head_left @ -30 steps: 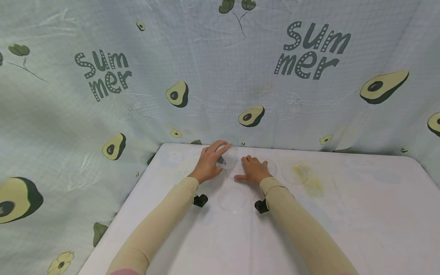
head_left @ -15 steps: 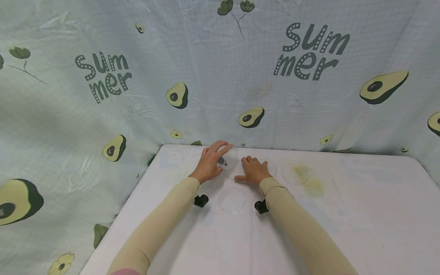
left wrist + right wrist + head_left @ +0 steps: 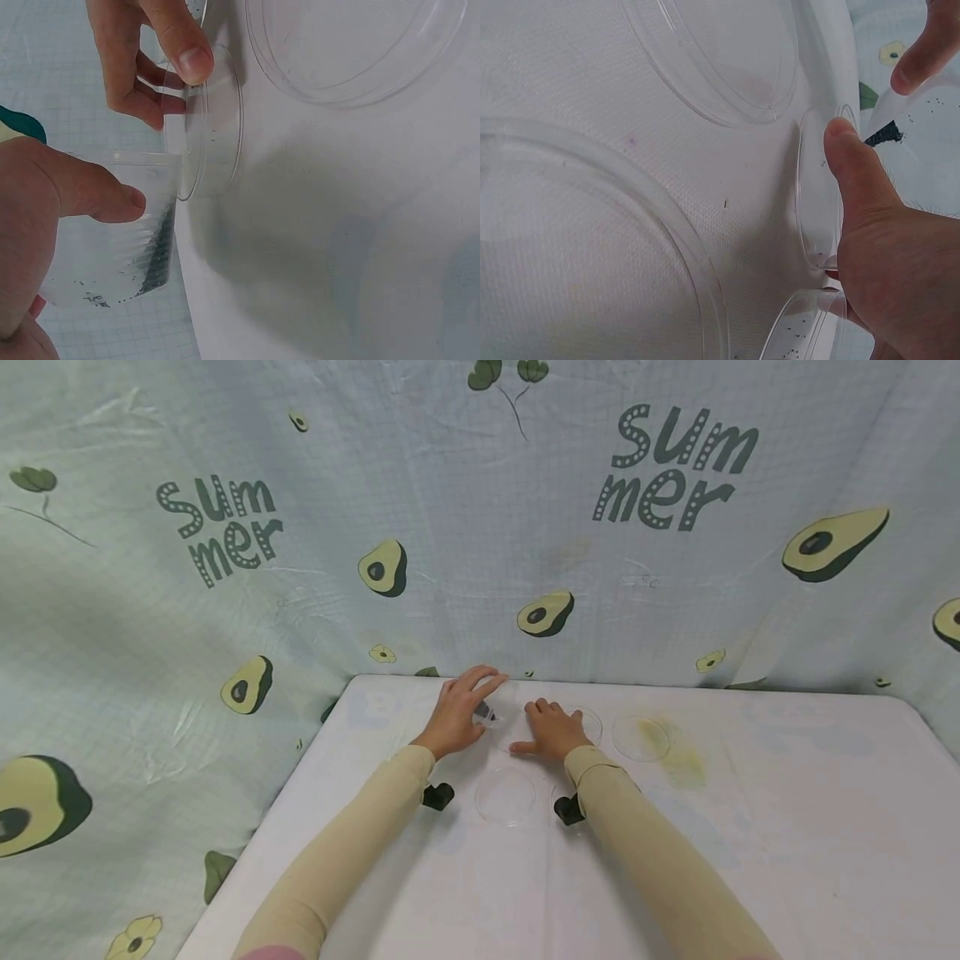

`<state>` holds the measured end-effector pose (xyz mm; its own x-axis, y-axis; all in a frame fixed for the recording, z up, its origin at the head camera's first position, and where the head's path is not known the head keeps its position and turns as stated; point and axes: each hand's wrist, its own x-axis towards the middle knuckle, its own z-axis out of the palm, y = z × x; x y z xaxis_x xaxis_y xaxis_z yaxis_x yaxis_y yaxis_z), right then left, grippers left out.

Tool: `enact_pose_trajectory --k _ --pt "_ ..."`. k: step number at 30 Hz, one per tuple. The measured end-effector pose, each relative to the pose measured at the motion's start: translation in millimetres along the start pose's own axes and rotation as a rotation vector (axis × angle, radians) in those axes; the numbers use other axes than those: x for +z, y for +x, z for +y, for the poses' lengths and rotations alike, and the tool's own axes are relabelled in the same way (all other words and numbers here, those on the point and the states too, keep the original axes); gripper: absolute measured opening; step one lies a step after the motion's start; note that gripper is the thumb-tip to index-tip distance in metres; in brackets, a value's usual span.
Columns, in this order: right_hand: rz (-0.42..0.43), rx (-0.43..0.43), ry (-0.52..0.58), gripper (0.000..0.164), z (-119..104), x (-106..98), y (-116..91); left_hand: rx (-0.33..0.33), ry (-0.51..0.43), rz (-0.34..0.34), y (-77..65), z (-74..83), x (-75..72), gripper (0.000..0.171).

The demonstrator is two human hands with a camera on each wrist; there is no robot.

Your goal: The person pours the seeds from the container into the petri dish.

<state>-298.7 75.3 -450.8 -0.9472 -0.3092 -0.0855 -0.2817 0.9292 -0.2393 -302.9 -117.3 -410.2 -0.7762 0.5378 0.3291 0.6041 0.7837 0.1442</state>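
Observation:
My left hand [image 3: 453, 714] grips a clear plastic cup [image 3: 112, 255], tipped on its side with its rim toward the right hand. Dark fine grains, like seeds [image 3: 159, 259], lie in a heap along the cup's lower wall, and a few specks cling elsewhere. My right hand [image 3: 553, 731] has its thumb on the edge of a clear petri dish [image 3: 225, 142], with fingers bent around the far side. A few dark specks show in that dish, close beside the cup's rim. Another dish with scattered specks [image 3: 795, 330] sits by the right hand's fingers.
Other clear petri dishes stand on the white table [image 3: 787, 827]: one nearer dish [image 3: 506, 818] between the forearms, one to the right [image 3: 641, 758] by a yellow stain. A printed curtain [image 3: 450, 485] hangs behind the table. Black wrist cameras [image 3: 438, 797] sit below both wrists.
The dark grains in the cup have slid slightly toward its lower right, nearer the rim. Both hands stay in nearly the same place.

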Motion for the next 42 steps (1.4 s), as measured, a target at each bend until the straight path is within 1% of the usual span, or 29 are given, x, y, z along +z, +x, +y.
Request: enact_pose_trajectory --k 10,18,33,42 --pt "-0.002 0.005 0.007 0.081 -2.5 -1.3 -3.8 0.022 0.01 -0.007 0.7 -0.7 -0.7 0.081" --pt "-0.007 0.01 0.01 0.08 -3.4 -2.8 -4.5 0.038 0.057 -0.021 3.5 -0.1 -0.2 0.08" --pt "0.001 0.006 0.013 0.079 -3.6 -6.0 -5.6 0.059 0.058 -0.009 6.5 0.7 1.9 0.081" --pt "0.0 -0.001 -0.003 0.078 -0.7 -5.3 -2.4 0.07 0.062 -0.008 9.3 0.7 3.7 0.082"
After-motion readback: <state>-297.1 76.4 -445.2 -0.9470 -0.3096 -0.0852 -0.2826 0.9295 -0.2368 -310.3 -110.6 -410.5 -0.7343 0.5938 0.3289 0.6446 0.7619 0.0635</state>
